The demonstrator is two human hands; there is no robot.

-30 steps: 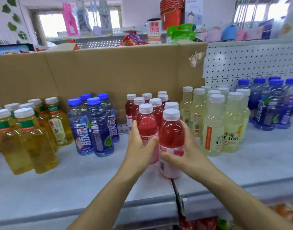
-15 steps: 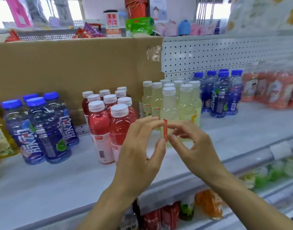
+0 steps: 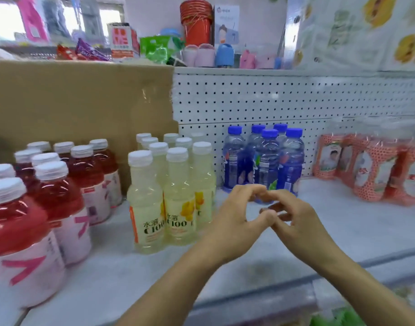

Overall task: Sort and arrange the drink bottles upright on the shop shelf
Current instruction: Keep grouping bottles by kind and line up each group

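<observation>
Head view, left hand (image 3: 234, 222) and right hand (image 3: 296, 222) fingertips touching, curled, holding no bottle

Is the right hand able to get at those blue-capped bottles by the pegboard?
Probably yes. The right hand sits just in front of the blue-capped bottles, with bare shelf around it and nothing between, though its fingers are busy against the left hand.

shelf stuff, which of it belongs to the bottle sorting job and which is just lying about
Belongs to the job:
red drink bottles
pale yellow bottles
blue-capped bottles
shelf

Just lying about:
cardboard sheet
orange packs
red buckets
snack packets
</observation>
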